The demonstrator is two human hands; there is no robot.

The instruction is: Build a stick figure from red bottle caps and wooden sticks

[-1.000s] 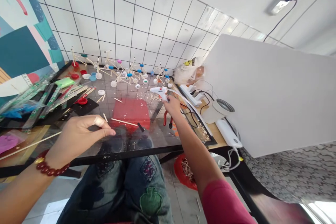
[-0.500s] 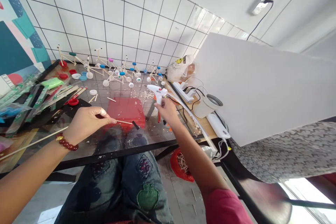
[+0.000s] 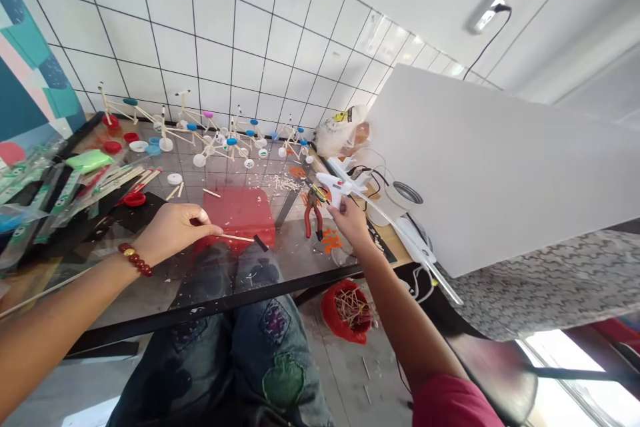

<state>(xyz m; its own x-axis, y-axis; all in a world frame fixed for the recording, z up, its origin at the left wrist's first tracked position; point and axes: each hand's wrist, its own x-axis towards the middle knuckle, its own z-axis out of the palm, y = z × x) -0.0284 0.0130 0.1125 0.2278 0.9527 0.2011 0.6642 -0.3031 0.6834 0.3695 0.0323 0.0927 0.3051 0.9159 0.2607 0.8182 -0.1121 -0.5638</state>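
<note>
My left hand pinches a thin wooden stick whose far end carries a small black strip. It hovers over the near part of the glass table. On the right, my right hand is closed around the handle of a white glue gun, nozzle pointing left, with a clear glue stick jutting out behind it. Just left of that hand lie red-handled pliers. Along the back stand several small stick-built bicycles with bottle-cap wheels and coloured seats.
Packaged sticks, a green packet and red caps cover the table's left side. A power strip, cables and a white container sit at right. Below, a red bin holds sticks. A white board stands at right.
My right hand has moved right with the glue gun, bringing the pliers into full view. My left hand holds the stick in nearly the same place.
</note>
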